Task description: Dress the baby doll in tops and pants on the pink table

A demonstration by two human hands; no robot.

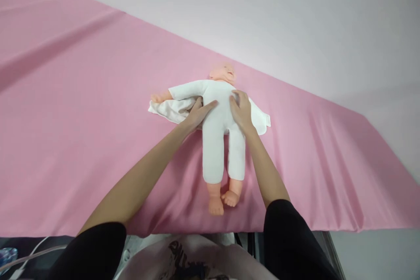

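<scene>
A baby doll (219,100) with a white cloth body and plastic head, hands and feet lies on its back, feet towards me. My left hand (197,113) grips one side of its torso, the thumb on the belly and the fingers partly hidden at the side. My right hand (241,108) holds the torso's other side, fingers bent against the cloth. A crumpled white cloth (172,109) lies beneath the doll's arm on the left. A white cloth flap with a small tab (260,117) sticks out on the right. The doll's arm on that side is hidden.
A pink cloth (98,109) with folds covers the table, and its near edge hangs by my body. White surface (278,17) lies beyond it. Cables (36,253) run at the lower left, below the table edge.
</scene>
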